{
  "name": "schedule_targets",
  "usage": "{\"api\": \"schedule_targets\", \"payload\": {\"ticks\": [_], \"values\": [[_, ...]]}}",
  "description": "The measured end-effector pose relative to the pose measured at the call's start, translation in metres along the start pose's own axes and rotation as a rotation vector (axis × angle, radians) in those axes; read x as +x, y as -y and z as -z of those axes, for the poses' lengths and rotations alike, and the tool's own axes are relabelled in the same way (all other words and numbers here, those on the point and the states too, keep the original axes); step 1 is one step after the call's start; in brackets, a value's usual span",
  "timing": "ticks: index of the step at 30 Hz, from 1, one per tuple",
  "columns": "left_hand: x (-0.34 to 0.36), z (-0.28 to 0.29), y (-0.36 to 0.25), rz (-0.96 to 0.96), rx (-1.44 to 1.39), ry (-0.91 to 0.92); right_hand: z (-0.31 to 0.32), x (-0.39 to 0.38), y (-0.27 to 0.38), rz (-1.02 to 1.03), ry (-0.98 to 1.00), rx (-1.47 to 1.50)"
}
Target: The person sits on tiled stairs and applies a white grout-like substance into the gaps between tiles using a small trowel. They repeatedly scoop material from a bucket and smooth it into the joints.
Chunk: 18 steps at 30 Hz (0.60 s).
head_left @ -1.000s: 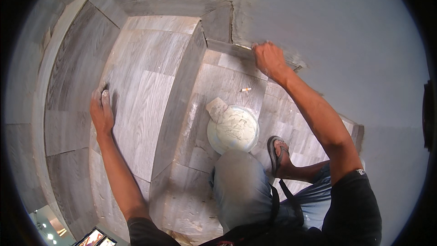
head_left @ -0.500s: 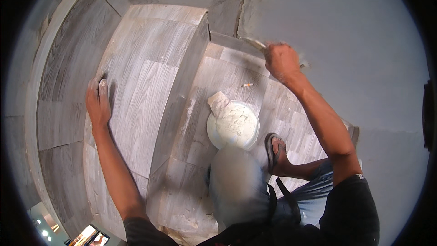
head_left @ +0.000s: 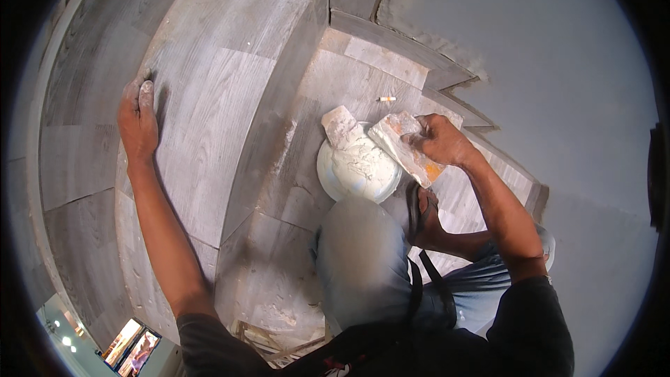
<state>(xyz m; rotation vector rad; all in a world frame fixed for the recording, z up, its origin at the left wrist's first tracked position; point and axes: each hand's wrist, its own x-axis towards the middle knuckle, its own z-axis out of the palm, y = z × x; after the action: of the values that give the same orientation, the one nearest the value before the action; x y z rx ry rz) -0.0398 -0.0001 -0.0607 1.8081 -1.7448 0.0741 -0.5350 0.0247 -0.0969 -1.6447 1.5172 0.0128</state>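
My left hand [head_left: 139, 122] rests open on a grey wood-look tiled step [head_left: 216, 91] at the left. My right hand [head_left: 440, 141] grips a flat, putty-smeared spreader [head_left: 391, 141] with an orange patch, held over the right side of a bowl [head_left: 328, 178] of creamy putty. A second smeared flat piece [head_left: 337, 126] stands in the putty at the bowl's back left. A small white and orange stub [head_left: 386, 98] lies on the lower tiled landing [head_left: 349, 70] behind the bowl.
A grey wall [head_left: 530, 63] with rough-edged stepped skirting tiles [head_left: 447, 77] runs along the right. Risers [head_left: 276, 132] divide the steps. My bent knee [head_left: 359, 258] and sandalled foot [head_left: 426, 209] are near the bowl. Scrap strips [head_left: 279, 342] lie below. Screens [head_left: 129, 345] show at the lower left.
My right hand has come down from the skirting at the wall to the bowl, and the spreader in it now shows fully. The view has shifted, with the steps higher in frame.
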Motion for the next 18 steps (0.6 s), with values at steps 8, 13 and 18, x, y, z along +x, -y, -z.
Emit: {"api": "schedule_targets", "payload": {"ticks": [8, 13, 18], "values": [[0.001, 0.002, 0.001, 0.046, -0.003, 0.074, -0.018, 0.003, 0.004, 0.061, -0.055, -0.336], [0.001, 0.001, 0.000, 0.072, 0.039, 0.082, -0.018, -0.004, 0.013, 0.164, -0.130, -0.505], [-0.002, 0.003, 0.000, 0.105, 0.045, 0.097, 0.001, -0.026, 0.010, 0.343, -0.393, -0.591]]}}
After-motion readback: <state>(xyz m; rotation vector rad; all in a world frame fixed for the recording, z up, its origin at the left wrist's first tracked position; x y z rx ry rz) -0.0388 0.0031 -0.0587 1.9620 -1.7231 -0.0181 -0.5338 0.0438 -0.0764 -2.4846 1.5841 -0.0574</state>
